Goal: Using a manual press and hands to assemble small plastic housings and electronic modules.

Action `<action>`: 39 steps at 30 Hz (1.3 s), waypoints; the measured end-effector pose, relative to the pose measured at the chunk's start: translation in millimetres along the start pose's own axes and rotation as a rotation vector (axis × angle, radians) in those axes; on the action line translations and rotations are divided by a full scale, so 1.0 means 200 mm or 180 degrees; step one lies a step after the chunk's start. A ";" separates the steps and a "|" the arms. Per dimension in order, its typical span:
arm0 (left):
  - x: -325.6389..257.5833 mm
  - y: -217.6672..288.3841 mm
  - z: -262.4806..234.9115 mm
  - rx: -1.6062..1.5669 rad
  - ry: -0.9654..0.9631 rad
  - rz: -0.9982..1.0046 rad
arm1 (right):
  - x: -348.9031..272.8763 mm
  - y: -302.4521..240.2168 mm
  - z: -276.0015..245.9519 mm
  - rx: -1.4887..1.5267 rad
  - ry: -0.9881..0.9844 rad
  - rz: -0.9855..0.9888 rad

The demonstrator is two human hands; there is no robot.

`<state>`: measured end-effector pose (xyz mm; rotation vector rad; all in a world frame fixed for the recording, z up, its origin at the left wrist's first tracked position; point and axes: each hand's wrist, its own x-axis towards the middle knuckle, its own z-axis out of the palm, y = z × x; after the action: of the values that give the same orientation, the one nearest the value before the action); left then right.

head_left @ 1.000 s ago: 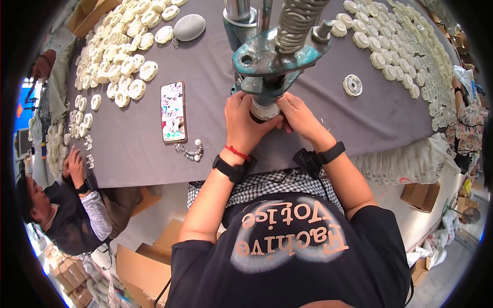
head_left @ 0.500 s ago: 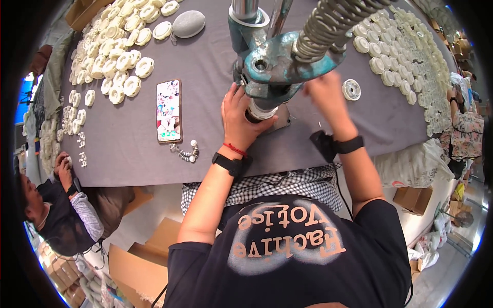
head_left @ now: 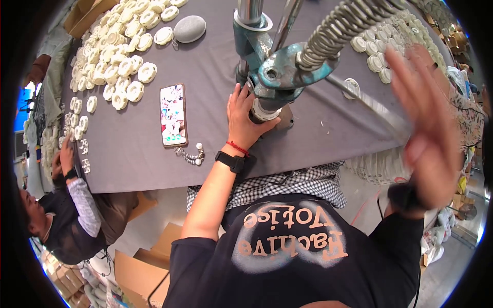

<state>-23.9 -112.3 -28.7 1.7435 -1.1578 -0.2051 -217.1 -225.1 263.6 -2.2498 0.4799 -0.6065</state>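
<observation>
My left hand (head_left: 243, 117) is curled around the foot of a teal hand press (head_left: 287, 69). Its thumb and fingers sit against a white round plastic part (head_left: 266, 114) under the press ram. Part of that piece is hidden by the hand and the ram. My right hand (head_left: 429, 128) is raised at the right, smeared by motion, with its fingers stretched out. The press's metal lever (head_left: 372, 105) runs toward its palm; whether they touch I cannot tell. A single white round part (head_left: 351, 88) lies on the cloth behind the lever.
Piles of white round parts (head_left: 126, 66) cover the left of the grey-clothed table (head_left: 215, 169), with more parts (head_left: 377, 43) at the right. A phone (head_left: 173, 115) with a beaded strap and a grey oval case (head_left: 190, 29) lie left of the press. Another person (head_left: 67, 220) works at the left edge.
My right hand has swung from beside the press out to the right and up, and the lever now shows. My left hand stays at the press foot. The view has shifted slightly.
</observation>
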 end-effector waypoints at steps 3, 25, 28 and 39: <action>-0.05 -0.04 0.02 -0.0165 -0.0013 -0.0139 | -0.36 0.22 0.19 0.0038 -0.1121 0.1181; 0.17 0.29 -0.27 0.0485 -0.0411 0.0111 | 0.02 0.83 0.28 -0.0677 0.0068 0.0191; 0.29 0.16 -0.48 0.0888 -0.0335 0.0230 | -0.15 1.21 0.28 -0.3188 -0.0185 0.0483; 0.09 0.10 -0.42 0.0863 0.0390 -0.0541 | -0.01 2.11 -0.35 -0.3729 0.0239 0.1220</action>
<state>22.8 -73.7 34.4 2.0655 -0.9835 -0.0430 -321.9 -539.2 -7.3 -3.0413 1.5709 -0.1876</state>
